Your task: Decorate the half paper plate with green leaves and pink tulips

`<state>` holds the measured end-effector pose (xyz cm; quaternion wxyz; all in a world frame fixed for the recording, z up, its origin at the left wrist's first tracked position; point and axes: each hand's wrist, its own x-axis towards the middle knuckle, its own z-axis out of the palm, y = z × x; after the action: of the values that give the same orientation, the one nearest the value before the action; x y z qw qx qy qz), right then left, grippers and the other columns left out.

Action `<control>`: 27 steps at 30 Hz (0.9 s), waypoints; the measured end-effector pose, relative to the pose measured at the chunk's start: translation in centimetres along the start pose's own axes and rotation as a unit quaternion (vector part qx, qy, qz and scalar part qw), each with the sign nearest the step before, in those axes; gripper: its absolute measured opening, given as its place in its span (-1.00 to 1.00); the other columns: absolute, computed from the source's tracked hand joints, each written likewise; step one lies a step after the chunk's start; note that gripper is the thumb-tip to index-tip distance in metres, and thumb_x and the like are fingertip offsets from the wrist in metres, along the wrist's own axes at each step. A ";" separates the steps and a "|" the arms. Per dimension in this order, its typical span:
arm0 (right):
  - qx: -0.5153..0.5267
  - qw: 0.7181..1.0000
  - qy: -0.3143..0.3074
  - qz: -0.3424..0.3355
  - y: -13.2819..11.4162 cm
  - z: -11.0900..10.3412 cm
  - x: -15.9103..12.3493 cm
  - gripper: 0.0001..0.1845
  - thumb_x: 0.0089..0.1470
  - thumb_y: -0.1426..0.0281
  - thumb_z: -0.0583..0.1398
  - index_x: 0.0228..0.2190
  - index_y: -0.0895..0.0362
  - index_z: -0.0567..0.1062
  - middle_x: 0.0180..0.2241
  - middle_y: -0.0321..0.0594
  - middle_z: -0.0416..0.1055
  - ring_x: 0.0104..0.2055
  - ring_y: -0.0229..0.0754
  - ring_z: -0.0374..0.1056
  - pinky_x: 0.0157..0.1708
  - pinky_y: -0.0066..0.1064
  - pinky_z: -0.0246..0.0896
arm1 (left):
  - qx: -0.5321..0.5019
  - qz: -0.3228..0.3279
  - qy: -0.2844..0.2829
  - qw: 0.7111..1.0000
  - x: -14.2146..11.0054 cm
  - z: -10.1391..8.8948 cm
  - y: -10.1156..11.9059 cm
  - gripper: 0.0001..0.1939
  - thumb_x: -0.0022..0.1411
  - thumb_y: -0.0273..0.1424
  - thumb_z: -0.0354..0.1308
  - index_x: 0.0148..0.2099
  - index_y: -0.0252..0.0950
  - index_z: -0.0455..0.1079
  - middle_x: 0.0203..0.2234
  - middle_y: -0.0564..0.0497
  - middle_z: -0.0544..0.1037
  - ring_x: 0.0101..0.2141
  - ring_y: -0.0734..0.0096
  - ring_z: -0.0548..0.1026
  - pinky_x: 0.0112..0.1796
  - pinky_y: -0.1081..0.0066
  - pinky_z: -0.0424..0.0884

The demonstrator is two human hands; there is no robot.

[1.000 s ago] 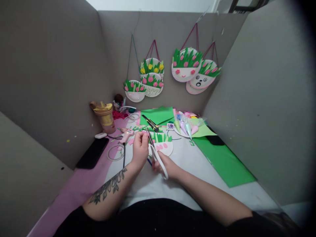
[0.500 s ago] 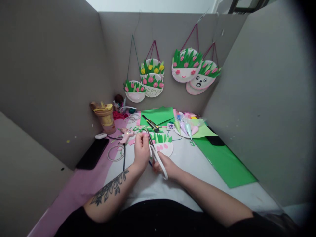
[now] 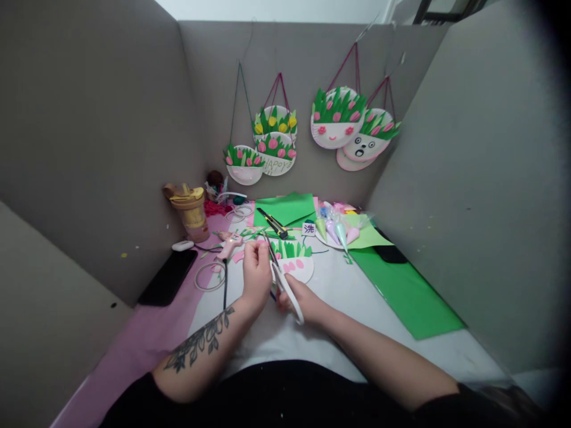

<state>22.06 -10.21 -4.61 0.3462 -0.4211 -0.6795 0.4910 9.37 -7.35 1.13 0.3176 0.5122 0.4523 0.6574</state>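
My right hand (image 3: 298,297) is closed around the white handles of a pair of scissors (image 3: 285,289), whose blades point up and away beside my left fingers. In my left hand (image 3: 257,267) a small piece of pink paper (image 3: 262,242) is pinched; most of it is hidden by the fingers. Behind the scissors lies a white half paper plate (image 3: 306,270) with green paper leaves (image 3: 294,249) along its top and pink ovals on its front. The scissors and my hands cover its left side.
A pink glue gun (image 3: 230,245) lies left of my hands, near a roll of tape (image 3: 209,277) and a black phone (image 3: 168,278). A yellow-handled utility knife (image 3: 273,223) rests on green paper (image 3: 285,208). Piping bags (image 3: 341,232) are at right; decorated plates (image 3: 338,134) hang behind.
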 end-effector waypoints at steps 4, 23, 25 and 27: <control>0.002 1.000 -0.004 -0.004 0.3 0.0 0.0 -0.77 -0.04 0.30 0.17 -0.35 0.13 0.25 -0.50 -0.33 0.32 -0.49 -0.28 0.24 -0.49 -0.45 0.15 | -0.002 -0.003 0.006 1.000 -0.1 0.1 0.2 -0.80 0.30 -0.29 -0.01 -0.36 -0.26 0.19 -0.52 0.11 0.24 -0.46 0.48 0.24 -0.41 0.50 0.22; -0.032 0.999 0.007 0.004 -0.6 -0.1 -0.2 -0.84 -0.01 0.33 0.14 -0.39 0.12 0.24 -0.53 -0.33 0.32 -0.52 -0.29 0.25 -0.53 -0.47 0.14 | -0.045 -0.045 -0.010 0.998 -0.2 0.1 -0.8 -0.81 0.29 -0.27 -0.01 -0.35 -0.25 0.19 -0.53 0.13 0.26 -0.51 0.52 0.23 -0.41 0.50 0.22; -0.027 1.000 0.004 0.011 -0.5 -0.1 -0.2 -0.84 -0.01 0.33 0.13 -0.41 0.12 0.23 -0.54 -0.34 0.31 -0.53 -0.30 0.24 -0.54 -0.48 0.13 | -0.046 -0.046 -0.011 0.998 -0.1 0.1 -1.0 -0.81 0.29 -0.27 -0.01 -0.34 -0.25 0.19 -0.53 0.13 0.26 -0.51 0.52 0.23 -0.41 0.50 0.22; -0.027 1.000 0.003 0.010 -0.2 -0.1 -0.1 -0.84 -0.01 0.34 0.14 -0.41 0.12 0.23 -0.54 -0.34 0.31 -0.53 -0.30 0.24 -0.54 -0.48 0.13 | -0.042 -0.041 -0.010 0.998 -0.1 0.1 -1.0 -0.81 0.29 -0.27 -0.01 -0.35 -0.25 0.20 -0.53 0.13 0.27 -0.51 0.51 0.24 -0.41 0.50 0.22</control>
<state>22.16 -10.28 -4.43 0.3321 -0.4389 -0.6870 0.4745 9.47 -7.03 0.23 0.3703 0.4861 0.4417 0.6569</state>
